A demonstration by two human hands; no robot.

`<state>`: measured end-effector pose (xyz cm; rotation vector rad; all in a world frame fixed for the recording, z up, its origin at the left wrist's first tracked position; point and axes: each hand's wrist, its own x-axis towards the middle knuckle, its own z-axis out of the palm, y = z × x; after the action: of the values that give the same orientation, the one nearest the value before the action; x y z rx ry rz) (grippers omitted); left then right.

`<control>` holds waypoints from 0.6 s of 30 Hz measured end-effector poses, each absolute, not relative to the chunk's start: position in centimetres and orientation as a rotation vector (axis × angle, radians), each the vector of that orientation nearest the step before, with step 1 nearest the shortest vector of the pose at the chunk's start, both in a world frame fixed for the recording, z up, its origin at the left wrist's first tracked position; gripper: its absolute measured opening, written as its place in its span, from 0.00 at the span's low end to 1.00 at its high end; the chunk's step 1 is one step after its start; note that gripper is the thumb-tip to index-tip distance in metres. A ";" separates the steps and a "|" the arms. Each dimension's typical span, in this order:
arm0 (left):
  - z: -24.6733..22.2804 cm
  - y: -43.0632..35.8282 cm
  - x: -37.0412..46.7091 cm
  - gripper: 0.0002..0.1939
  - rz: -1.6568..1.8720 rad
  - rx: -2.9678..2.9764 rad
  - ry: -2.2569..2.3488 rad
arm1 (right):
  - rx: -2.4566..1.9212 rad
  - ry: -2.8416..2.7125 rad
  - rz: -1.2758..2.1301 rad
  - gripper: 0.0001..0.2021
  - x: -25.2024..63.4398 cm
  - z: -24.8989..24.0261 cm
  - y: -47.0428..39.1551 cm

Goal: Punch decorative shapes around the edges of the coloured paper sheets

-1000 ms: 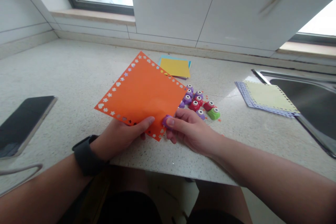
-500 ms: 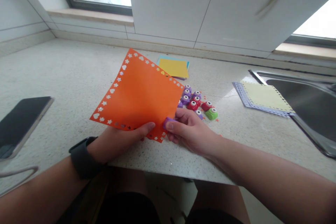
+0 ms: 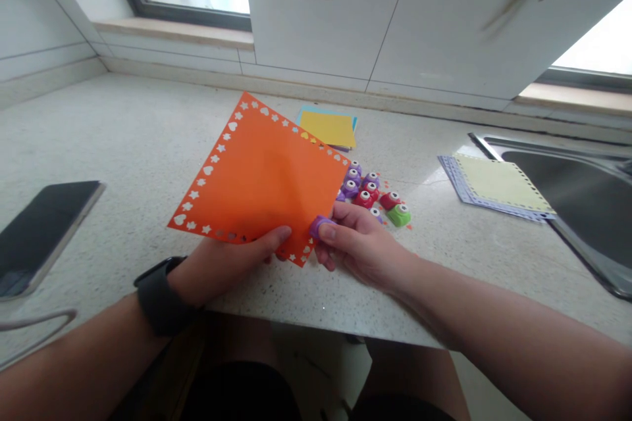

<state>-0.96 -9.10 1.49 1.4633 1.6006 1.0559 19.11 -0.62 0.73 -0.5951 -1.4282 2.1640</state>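
Note:
An orange paper (image 3: pixel 261 171) is held up tilted over the counter, with star, heart and flower cutouts along its edges. My left hand (image 3: pixel 241 256) grips its lower edge, thumb on top and fingers beneath. In my right hand (image 3: pixel 350 237) a small purple craft punch (image 3: pixel 320 227) sits at the paper's lower right edge, my thumb on it. Just beyond that hand stand several punches: purple (image 3: pixel 351 188), red (image 3: pixel 365 198) and green (image 3: pixel 399 214). Small orange scraps lie around them.
Yellow and blue sheets (image 3: pixel 328 129) lie behind the orange paper. At the right, punched pale yellow and lilac sheets (image 3: pixel 503 184) rest beside a metal sink (image 3: pixel 573 210). A phone (image 3: pixel 44 230) and a cable (image 3: pixel 39 323) are at the left. The counter's front edge (image 3: pixel 320 327) is nearest me.
The purple punch and my right thumb have shifted slightly up along the paper's edge. The orange paper has turned very slightly. My left hand keeps its grip.

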 end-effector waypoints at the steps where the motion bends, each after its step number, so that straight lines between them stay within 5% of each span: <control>1: 1.5 -9.1 -1.0 0.12 1.050 1.454 1.597 | -0.602 -1.417 2.148 0.16 19.1 0.8 -0.6; 18: 1.5 -8.9 -0.8 0.18 1.102 1.284 1.543 | -0.815 -1.469 1.409 0.12 22.4 4.6 3.1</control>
<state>-0.81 -8.90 1.54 1.2839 1.5432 1.1018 22.41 3.11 4.64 -0.8147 -1.4689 1.4090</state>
